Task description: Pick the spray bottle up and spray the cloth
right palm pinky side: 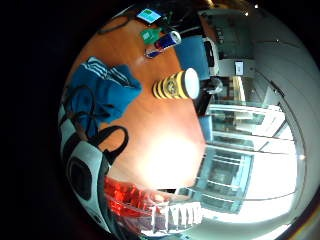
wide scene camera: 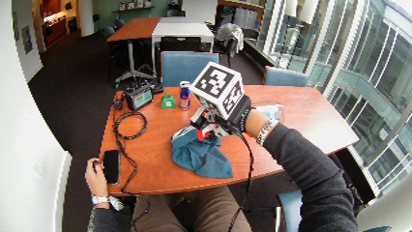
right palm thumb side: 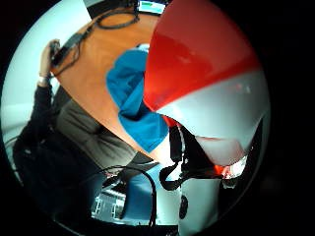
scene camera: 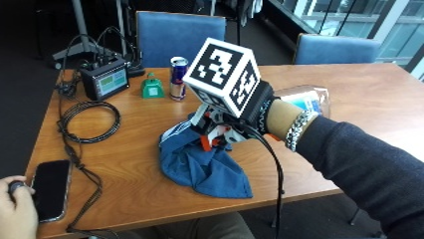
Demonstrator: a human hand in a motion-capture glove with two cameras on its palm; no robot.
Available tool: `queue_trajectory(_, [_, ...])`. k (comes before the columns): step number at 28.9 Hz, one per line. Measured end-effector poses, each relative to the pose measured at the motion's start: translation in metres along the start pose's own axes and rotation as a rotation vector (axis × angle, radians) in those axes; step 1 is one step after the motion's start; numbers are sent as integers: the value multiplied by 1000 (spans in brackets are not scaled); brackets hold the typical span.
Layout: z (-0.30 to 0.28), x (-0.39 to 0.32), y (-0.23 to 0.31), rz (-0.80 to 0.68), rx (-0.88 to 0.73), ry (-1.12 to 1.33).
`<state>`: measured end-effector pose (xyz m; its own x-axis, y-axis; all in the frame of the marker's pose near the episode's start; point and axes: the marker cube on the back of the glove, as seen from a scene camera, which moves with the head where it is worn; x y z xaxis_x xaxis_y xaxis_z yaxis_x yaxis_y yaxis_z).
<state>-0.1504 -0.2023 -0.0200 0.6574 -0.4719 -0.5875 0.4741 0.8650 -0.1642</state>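
In the outside view my gloved right hand (scene camera: 262,106) grips the red and white spray bottle (scene camera: 212,132) and holds it just above the crumpled blue cloth (scene camera: 202,168), which lies on the wooden table (scene camera: 351,99) near the front edge. The bottle's nozzle end hangs down close to the cloth; I cannot tell whether they touch. The thumb side palm view is largely filled by the bottle's red and white body (right palm thumb side: 206,73), with the cloth (right palm thumb side: 133,110) behind it. From the little finger side palm view the cloth (right palm pinky side: 107,90) spreads on the table beside the glove's straps.
A drink can (scene camera: 177,77), a small green object (scene camera: 152,87) and a screen device (scene camera: 106,79) with coiled cables (scene camera: 89,122) stand at the back left. A yellow and black striped cup (right palm pinky side: 175,85) sits past my wrist. A phone (scene camera: 50,189) lies by a bare hand (scene camera: 16,211).
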Motion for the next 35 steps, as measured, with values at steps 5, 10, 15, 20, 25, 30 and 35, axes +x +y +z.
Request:
queue_trajectory(5, [28,-26,2,-48,-63,13])
queue_trajectory(10, [44,-34,11,-54,-97,-2])
queue_trajectory(15, [32,-20,9,-15,-66,-42])
queue_trajectory(20, [-3,-1,-2,47,42,-191])
queue_trajectory(25, [-49,15,-11,91,220,-467])
queue_trajectory(30, [-81,20,-22,93,405,-862])
queue_trajectory(35, [-101,7,-41,134,605,-1243])
